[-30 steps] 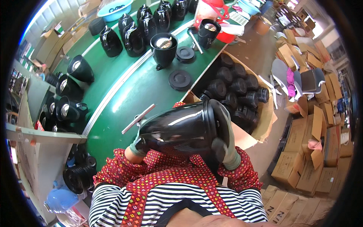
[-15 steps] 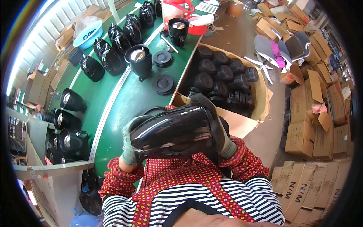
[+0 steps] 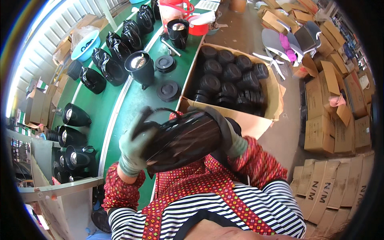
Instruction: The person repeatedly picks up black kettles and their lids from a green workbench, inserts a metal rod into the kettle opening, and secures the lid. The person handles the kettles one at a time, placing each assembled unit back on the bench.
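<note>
Between my two gloved hands, close to my apron, lies a glossy black jug (image 3: 184, 140) on its side. My left hand (image 3: 137, 140), in a pale green and dark glove, grips its left end, near a curved handle. Around the right end my right hand (image 3: 228, 134) is wrapped, its dark glove hard to tell from the jug. Some blur covers the left hand and the jug. On the green bench beyond them stand a black jug with a shiny inside (image 3: 140, 66) and two round black lids (image 3: 168, 91).
A cardboard box (image 3: 276, 94) filled with stacked black lids adjoins the bench's right edge. Several black jugs line the bench's left side, with a blue basin (image 3: 87, 46) behind. A red and white bucket (image 3: 172, 14) stands at the far end. Grey chairs (image 3: 276, 44) and cartons (image 3: 320, 134) are right.
My hands still hold the jug, which has turned and tilted, its left end nearer me. My left hand has shifted a little left. The whole view has moved slightly.
</note>
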Tool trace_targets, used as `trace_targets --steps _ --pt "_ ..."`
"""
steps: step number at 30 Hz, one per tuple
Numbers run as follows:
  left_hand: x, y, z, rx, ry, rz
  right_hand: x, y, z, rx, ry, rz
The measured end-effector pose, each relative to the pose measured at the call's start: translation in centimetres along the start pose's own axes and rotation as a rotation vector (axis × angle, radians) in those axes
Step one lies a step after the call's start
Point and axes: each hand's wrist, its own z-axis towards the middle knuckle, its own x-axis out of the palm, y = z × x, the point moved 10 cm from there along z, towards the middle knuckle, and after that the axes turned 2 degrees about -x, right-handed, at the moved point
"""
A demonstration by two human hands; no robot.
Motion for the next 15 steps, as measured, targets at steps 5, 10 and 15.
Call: trace_targets --steps 5,10,15 --pt "1.1 3.4 -1.0 -0.353 0.015 -0.249 0.2 2.1 -0.7 -0.148 0.015 0.063" --pt "8.3 10.1 -10.4 -0.474 -0.100 -0.966 1.5 4.8 -2.1 -0.663 -0.035 -0.551" --pt "3.1 5.4 -1.0 -0.361 -0.026 -0.224 -3.8 -0.4 1.0 -0.430 0.015 -0.155"
